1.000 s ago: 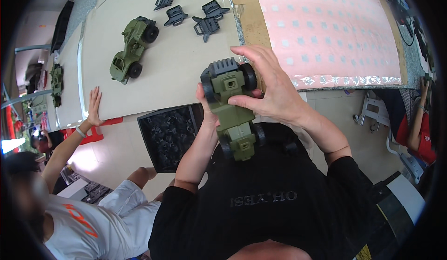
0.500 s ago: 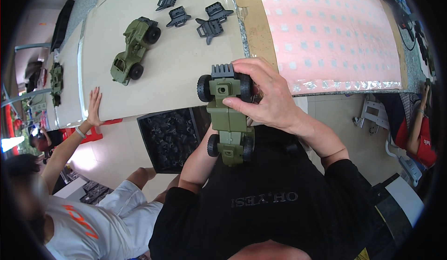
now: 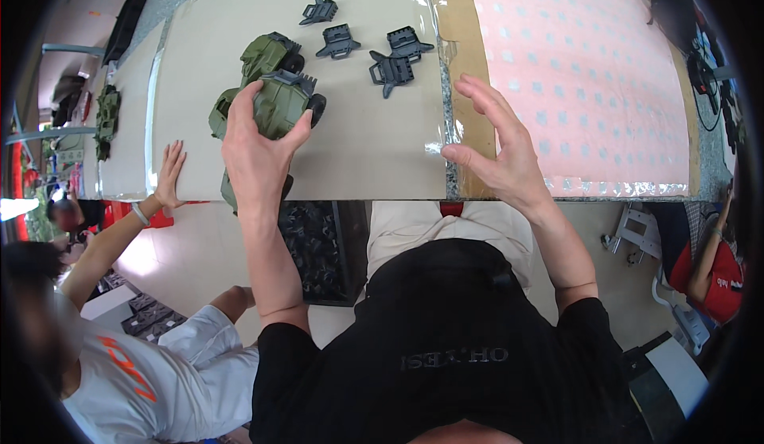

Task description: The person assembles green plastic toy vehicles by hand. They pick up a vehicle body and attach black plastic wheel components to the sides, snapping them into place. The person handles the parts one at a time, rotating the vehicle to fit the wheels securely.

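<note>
My left hand point(image 3: 256, 153) is closed around a green toy military truck point(image 3: 278, 106), thumb and fingers on either side of its body. Dark grey slats show at the truck's front end, and a black wheel sticks out beside my thumb. A second green toy truck point(image 3: 261, 52) stands just behind it, partly covered. To the right, my right hand point(image 3: 505, 157) is raised above the table edge, empty, with fingers and thumb apart. Beyond the hands lie dark grey plastic parts, among them one bracket-like part point(image 3: 338, 42) and an overlapping pair point(image 3: 391, 72).
A pink patterned sheet point(image 3: 589, 86) covers the right of the table. Below the front edge is a black crate point(image 3: 352, 261) of dark parts. At left, a co-worker's hand point(image 3: 169, 175) rests on the table near another green toy vehicle point(image 3: 107, 122). Another person sits far right.
The truck has gone from in front of my chest, underside showing, to the table at left beside the other truck. My right hand has let go; my left, hidden before, now holds it.
</note>
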The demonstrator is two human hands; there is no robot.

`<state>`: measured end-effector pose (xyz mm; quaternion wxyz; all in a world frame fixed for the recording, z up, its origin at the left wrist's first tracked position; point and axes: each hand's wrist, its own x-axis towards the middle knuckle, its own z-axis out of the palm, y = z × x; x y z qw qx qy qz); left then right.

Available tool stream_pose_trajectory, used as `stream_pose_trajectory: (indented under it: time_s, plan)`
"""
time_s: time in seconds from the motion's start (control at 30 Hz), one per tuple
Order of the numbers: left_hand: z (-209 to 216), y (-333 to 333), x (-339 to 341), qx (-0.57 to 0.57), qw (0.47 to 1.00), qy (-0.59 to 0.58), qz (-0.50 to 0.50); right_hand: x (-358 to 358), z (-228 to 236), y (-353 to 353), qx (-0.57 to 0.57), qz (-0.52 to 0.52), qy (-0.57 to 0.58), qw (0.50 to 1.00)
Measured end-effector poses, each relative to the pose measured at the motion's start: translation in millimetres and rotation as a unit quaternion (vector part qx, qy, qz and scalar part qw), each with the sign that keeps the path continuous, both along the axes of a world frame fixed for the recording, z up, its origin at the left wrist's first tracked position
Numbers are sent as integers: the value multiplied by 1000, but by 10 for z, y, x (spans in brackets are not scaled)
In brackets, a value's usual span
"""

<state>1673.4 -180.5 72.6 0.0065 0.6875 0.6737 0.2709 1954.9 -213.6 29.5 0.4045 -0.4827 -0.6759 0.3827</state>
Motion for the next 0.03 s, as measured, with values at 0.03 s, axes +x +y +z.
stream_pose_trajectory:
  time_s: [0.03]
  plan:
    - [-55, 55, -19, -7, 1000, 5, -8, 12, -41, 49, -9, 5, -14, 1000]
